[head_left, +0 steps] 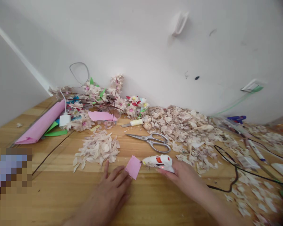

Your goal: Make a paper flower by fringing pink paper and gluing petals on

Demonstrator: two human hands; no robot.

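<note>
A small square of pink paper (133,167) is held at its left edge by the fingertips of my left hand (110,191). The little finger stands apart, near a pile of pale dried petals (97,147); the thumb is partly hidden. My right hand (179,175) is wrapped round a white hot glue gun (159,161) with an orange-red mark and a small lit red light. Its nozzle points left, at the right corner of the paper; whether they touch I cannot tell. Just beyond lie metal scissors (153,141), partly spread, with their blades to the left.
Behind the scissors are a knife with a pale handle (135,122) and a large heap of dried skins (179,125). Handmade flower branches (99,94), rolled pink paper (42,125) and a white charger (65,120) sit at back left. A black cord (235,172) and a blue glue gun (237,119) are at right.
</note>
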